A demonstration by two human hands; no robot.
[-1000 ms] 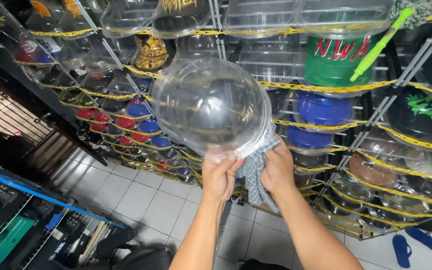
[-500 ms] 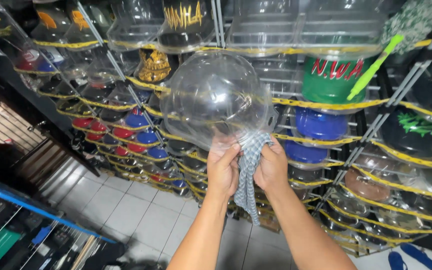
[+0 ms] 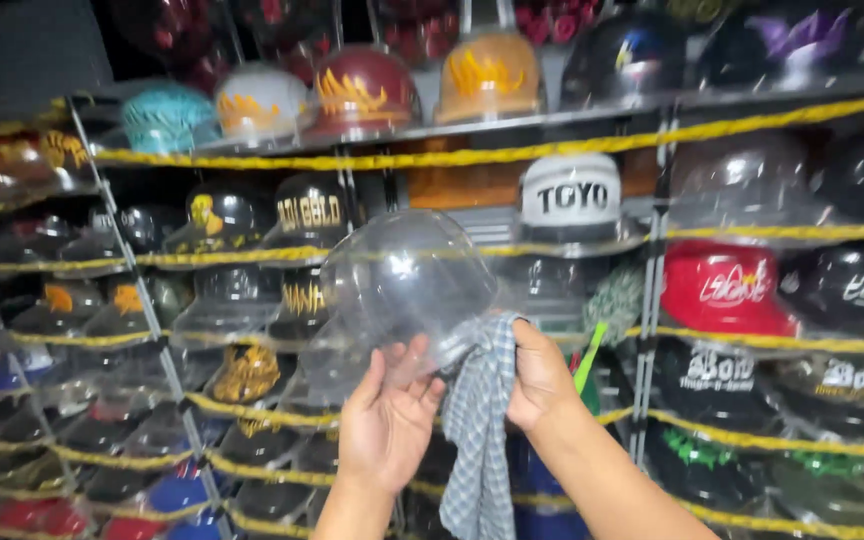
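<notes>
A clear plastic dome-shaped cap cover point(image 3: 402, 285) is held up in front of the shelves. My left hand point(image 3: 387, 420) supports it from below, fingers spread against its underside. My right hand point(image 3: 539, 378) grips a grey-blue checked cloth point(image 3: 479, 430) at the cover's lower right edge. The cloth hangs down between my forearms. Both arms reach up from the bottom of the view.
Wire shelves point(image 3: 652, 100) edged with yellow rope point(image 3: 552, 150) fill the view, packed with caps under clear covers: a white cap point(image 3: 570, 195), a red cap point(image 3: 722, 290), an orange cap point(image 3: 487, 75), black caps. A green stick-like handle point(image 3: 587, 365) pokes out beside my right hand.
My view has tilted up to higher shelves and the floor has dropped out of sight. The cover now sits lower and tilted, with my left hand open under it.
</notes>
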